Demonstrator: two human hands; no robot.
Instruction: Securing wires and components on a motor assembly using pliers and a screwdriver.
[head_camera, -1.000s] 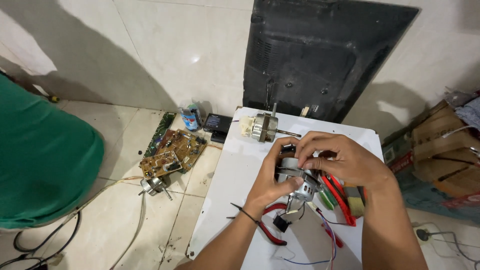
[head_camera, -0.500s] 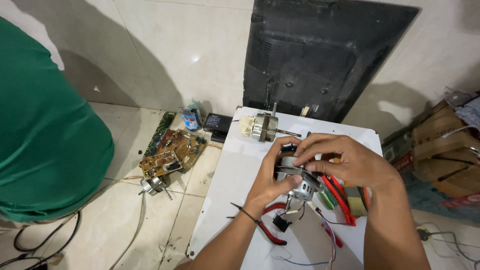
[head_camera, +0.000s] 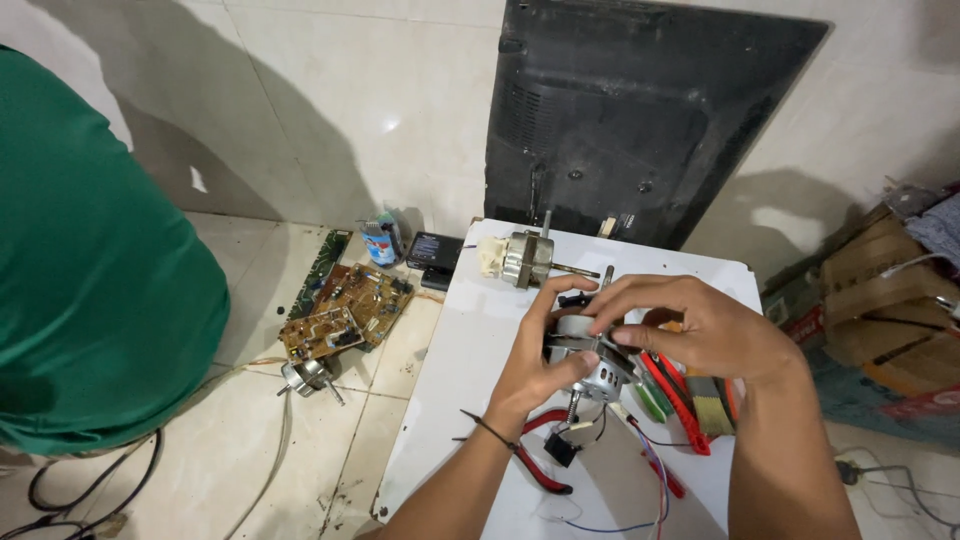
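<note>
- Grey metal fills both palms: the left hand (head_camera: 540, 365) and the right hand (head_camera: 700, 325) are clasped around a small electric motor (head_camera: 590, 365), held just above the white table (head_camera: 460, 400) — near its middle.
- Step in hand, by the look of it: working the motor's casing, shaft pointing down, wires trailing.
- Red-handled pliers (head_camera: 535, 460) lie near; a second motor (head_camera: 525, 258) sits farther back.
- Next move likely calls for a steady two-handed hold.

Leaning against the tiled wall behind the white table: a flat black screen (head_camera: 640, 120), back panel facing out. Standing on the floor left of the table: a small blue can (head_camera: 381, 243) with a pale label. Sitting at the right edge: brown cardboard boxes (head_camera: 880, 300).
</note>
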